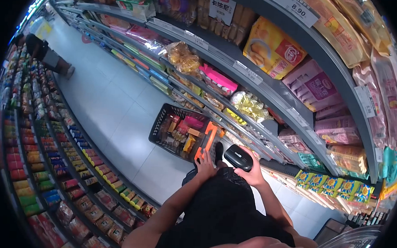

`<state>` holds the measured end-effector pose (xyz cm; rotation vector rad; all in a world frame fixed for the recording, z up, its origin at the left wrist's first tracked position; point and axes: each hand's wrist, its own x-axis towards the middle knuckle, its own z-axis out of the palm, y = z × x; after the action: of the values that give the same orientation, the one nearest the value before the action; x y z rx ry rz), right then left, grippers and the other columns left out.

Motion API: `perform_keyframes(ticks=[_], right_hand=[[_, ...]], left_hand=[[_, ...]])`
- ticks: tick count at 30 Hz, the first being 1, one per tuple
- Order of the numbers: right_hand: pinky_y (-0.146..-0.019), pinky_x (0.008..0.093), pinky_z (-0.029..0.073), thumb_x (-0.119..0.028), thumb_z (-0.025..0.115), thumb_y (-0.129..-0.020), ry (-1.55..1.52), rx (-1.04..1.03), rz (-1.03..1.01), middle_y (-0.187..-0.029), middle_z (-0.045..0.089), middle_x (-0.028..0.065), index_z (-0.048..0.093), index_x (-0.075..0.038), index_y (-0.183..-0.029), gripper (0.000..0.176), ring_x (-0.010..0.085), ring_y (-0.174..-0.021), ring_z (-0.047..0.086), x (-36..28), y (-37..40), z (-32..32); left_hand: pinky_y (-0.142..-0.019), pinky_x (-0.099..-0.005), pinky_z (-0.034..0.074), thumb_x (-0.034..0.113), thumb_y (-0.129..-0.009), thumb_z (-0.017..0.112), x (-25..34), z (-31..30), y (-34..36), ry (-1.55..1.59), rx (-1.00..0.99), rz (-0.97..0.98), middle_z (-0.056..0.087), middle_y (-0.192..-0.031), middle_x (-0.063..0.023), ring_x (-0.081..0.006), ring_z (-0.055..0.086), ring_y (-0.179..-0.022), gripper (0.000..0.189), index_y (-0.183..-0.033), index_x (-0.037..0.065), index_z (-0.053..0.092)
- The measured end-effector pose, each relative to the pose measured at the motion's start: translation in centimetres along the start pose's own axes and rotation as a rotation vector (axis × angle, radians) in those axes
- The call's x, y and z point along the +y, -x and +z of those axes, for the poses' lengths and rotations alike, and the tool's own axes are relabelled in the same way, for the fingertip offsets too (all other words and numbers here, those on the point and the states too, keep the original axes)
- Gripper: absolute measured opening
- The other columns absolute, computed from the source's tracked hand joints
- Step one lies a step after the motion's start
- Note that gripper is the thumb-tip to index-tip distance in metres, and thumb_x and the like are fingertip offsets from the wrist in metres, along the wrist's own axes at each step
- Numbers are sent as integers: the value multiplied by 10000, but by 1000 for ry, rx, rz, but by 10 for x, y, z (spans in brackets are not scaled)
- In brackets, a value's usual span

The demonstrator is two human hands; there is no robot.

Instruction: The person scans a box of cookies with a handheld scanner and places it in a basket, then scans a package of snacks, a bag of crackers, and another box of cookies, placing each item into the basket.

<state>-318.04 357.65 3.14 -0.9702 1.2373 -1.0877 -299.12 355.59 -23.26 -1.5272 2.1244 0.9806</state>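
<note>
A black shopping basket (156, 124) with slatted sides stands on the floor ahead of me, loaded with several packaged goods. Its orange handle (205, 144) is raised on the side nearest me. My left hand (205, 167) is at the lower end of that handle, fingers closed about it. In my right hand (253, 170) is a smooth black oval device (238, 158) with small light lettering on top; the thumb and fingers wrap its edge, and its kind is not clear.
Tall shelves of bagged snacks (275, 47) with price tags rise on the right. Lower shelves of colourful packets (50, 162) curve along the left. A pale tiled floor (115, 107) runs between them. Another person (44, 53) bends by the left shelves farther down the aisle.
</note>
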Motion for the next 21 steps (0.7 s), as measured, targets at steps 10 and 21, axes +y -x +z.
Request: perform_keyframes(ticks=[10, 21], right_hand=[[-1184, 359, 380, -177, 897, -834, -18, -168, -173, -1498, 539, 147, 373, 2, -1568, 919, 208, -1390, 518, -18, -55, -21], [-1179, 354, 381, -267, 936, -804, -30, -299, -170, -1491, 543, 143, 388, -14, -1568, 974, 204, -1381, 517, -14, -83, -48]], left_hand=[[-1198, -734, 194, 540, -831, 730, -32, -28, -28, -134, 35, -232, -63, -1759, -184, -438, 166, -1593, 1246, -1664, -10, -16], [-1202, -706, 237, 457, -847, 759, -113, -68, -41, -51, 226, -406, 100, -1718, -292, -410, 178, -1596, 1158, -1620, -106, 105]])
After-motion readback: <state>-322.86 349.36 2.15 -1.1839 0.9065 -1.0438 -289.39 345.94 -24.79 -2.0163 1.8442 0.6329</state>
